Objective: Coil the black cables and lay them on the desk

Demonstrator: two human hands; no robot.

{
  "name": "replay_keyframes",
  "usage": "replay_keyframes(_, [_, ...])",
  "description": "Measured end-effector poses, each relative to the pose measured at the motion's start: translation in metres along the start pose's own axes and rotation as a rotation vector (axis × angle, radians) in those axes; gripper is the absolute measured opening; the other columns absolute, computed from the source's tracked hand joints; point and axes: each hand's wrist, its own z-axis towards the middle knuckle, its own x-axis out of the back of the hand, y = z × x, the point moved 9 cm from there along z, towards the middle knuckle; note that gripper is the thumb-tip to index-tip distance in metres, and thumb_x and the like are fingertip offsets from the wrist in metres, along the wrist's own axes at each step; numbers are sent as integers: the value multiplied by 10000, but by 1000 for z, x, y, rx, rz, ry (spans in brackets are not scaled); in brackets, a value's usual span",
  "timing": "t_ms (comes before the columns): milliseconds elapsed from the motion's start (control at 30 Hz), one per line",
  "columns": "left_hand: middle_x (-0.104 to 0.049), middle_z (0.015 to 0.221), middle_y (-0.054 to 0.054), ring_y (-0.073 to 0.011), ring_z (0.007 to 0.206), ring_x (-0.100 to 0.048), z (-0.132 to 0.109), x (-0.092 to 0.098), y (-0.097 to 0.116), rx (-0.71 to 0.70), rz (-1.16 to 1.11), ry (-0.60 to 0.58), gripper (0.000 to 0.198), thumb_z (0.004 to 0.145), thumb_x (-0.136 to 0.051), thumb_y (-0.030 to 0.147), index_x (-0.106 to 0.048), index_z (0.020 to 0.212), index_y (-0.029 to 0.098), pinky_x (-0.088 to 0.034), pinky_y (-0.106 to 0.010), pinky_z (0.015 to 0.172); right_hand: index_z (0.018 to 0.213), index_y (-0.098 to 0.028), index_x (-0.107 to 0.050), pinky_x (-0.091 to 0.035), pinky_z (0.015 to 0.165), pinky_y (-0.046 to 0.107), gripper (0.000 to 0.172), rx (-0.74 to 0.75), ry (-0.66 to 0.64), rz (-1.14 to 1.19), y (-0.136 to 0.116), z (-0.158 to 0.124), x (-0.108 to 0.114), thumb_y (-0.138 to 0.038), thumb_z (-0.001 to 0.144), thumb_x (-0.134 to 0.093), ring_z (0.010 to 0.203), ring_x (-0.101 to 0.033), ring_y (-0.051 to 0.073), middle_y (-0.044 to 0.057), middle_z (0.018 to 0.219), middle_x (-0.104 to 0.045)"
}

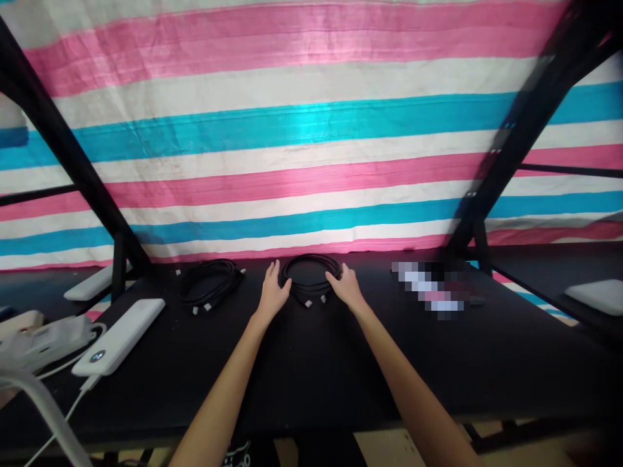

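Note:
A black cable (311, 287) lies coiled in a ring on the black table, its two light-coloured plugs at the near side. My left hand (274, 292) is at the coil's left edge, fingers stretched forward and thumb pointing towards the ring. On the opposite side, my right hand (346, 287) rests at the right edge, its thumb and forefinger apart around the border of the coil. Neither hand appears closed on the cable. Farther left sits a second coiled black cable (226, 288), with pale plugs around it.
A white power bank (121, 337) with a lit display and plugged-in cable lies at left, beside a white power strip (48, 344). A pixelated item (431, 288) is on the right. Black frame bars (516, 136) slant up both sides before a striped sheet (302, 123).

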Motion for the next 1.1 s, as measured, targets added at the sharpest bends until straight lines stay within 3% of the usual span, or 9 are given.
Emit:
replay_keyframes(67, [-225,1545,-96,-274,1431,-78,-4,-8,8,-103,115,-102,595,805,-596,217,-443,1379,191,-105,-462,1150,1302,-117,-500,-302,1089,462,543,56,26,-100,-4,1,5,-245,785,-604,1325,-320,334,181,1369,-383])
replay_keyframes(233, [-394,1446,-176,-326,1399,-196,-18,-37,11,-202,355,-356,473,838,-573,329,-567,1274,148,-145,-526,1118,1135,-133,-657,-331,1060,442,463,144,-113,-257,-10,-8,-9,-311,710,-692,1265,-420,327,179,1298,-488])
replay_keyframes(367, [-289,1507,-137,-309,1420,-105,-20,-34,17,-267,446,-423,661,745,-676,446,-503,1340,215,-63,-534,1123,1113,-169,-684,-315,1058,450,532,198,-246,-318,-13,-13,-15,-387,636,-775,1299,-383,329,175,1308,-507])
replay_keyframes(500, [-493,1393,-100,-298,1385,-268,-16,-22,21,-297,462,-456,569,626,-790,354,-645,1172,281,-134,-525,1113,1089,-240,-705,-357,1027,398,539,262,-353,-329,-18,-13,-5,-393,584,-814,1243,-451,287,132,1339,-480])
replay_keyframes(600, [-618,1262,-68,-271,1326,-395,-11,-18,24,-321,473,-391,352,700,-738,262,-707,1048,303,-190,-474,1109,1002,-263,-739,-411,963,387,551,280,-371,-346,-19,-11,3,-285,468,-873,1181,-485,297,116,1229,-535])
replay_keyframes(733, [-698,1067,-59,-252,1114,-582,-7,-25,30,-321,514,-261,211,722,-718,271,-748,927,305,-337,-375,1029,898,-244,-754,-466,822,331,352,279,-330,-351,-18,-9,3,-257,554,-831,973,-587,242,76,1009,-610])
replay_keyframes(900, [-625,1150,-87,-265,1098,-564,-6,-18,31,-244,605,-43,452,681,-733,238,-669,1129,245,-371,-373,974,944,-198,-731,-463,677,266,311,262,-327,-323,-15,-8,-5,-249,639,-772,766,-627,185,32,801,-670])
replay_keyframes(1000, [-537,1291,-125,-275,1236,-456,-6,18,28,-181,674,108,549,705,-694,188,-580,1242,212,-297,-387,1036,941,-207,-725,-450,635,236,298,274,-342,-309,-14,-6,-4,-225,645,-756,745,-634,165,15,801,-688])
replay_keyframes(1100, [-477,1330,-195,-304,1290,-378,-10,80,18,-65,738,318,430,845,-511,199,-536,1270,141,-229,-452,1060,948,-212,-716,-442,627,234,243,296,-337,-305,-16,-6,-2,-218,707,-688,737,-634,154,13,827,-695])
